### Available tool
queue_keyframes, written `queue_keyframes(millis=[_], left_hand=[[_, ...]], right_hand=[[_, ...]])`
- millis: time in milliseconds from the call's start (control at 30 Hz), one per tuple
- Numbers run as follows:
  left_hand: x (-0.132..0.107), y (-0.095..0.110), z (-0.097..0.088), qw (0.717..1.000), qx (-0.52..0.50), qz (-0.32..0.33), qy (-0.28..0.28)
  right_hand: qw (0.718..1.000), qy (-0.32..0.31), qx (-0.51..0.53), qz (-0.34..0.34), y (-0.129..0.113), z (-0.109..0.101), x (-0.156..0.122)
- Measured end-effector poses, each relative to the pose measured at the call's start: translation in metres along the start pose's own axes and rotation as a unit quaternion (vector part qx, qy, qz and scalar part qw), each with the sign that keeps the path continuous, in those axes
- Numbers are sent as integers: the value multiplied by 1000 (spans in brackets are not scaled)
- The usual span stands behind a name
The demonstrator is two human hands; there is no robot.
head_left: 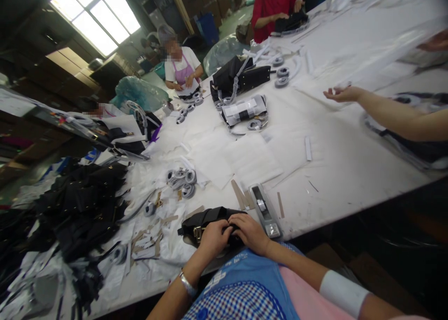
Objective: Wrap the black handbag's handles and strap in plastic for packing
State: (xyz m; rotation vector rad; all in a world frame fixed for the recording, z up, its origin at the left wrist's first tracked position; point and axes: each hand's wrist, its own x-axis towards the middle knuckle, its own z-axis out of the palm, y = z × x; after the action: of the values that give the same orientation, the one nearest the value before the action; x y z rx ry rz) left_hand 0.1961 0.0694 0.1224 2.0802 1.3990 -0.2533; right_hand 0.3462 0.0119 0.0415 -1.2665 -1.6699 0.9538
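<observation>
A black handbag point(212, 216) with a gold-coloured buckle lies on the white table right in front of me. My left hand point(214, 237) is closed on its near side, fingers curled over the edge. Close beside it, my right hand point(249, 231) has its fingers bent and pressed onto the same bag. What the fingertips pinch is hidden. Just right of the bag lies a long grey tool or dispenser point(265, 210), with strips of brown card point(241, 194) beyond it.
Rolled grey straps point(182, 177) and paper scraps point(149, 243) lie to the left, before a heap of black bags point(80, 203). Wrapped bags point(244, 111) stand farther up the table point(336, 180). Another person's arm point(388, 117) reaches in from the right; co-workers sit across.
</observation>
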Motion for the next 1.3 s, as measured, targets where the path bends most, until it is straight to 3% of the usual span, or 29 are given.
queue_keyframes(millis=[333,500,767,1033,1300], left_hand=[[-9,-6,5,999,-31,4,33],[-10,-2,10,997,-8,66,27],[-11,-3,14,995,-16,84,43],[-12,-22,11,996,-44,56,59],[-6,-49,14,986,-108,117,43]], right_hand=[[991,17,70,116,7,-6,-7],[983,8,94,155,2,-14,-7],[964,4,135,230,0,-12,-3],[946,127,4,297,-2,-14,-16],[902,218,-110,357,6,-29,-36]])
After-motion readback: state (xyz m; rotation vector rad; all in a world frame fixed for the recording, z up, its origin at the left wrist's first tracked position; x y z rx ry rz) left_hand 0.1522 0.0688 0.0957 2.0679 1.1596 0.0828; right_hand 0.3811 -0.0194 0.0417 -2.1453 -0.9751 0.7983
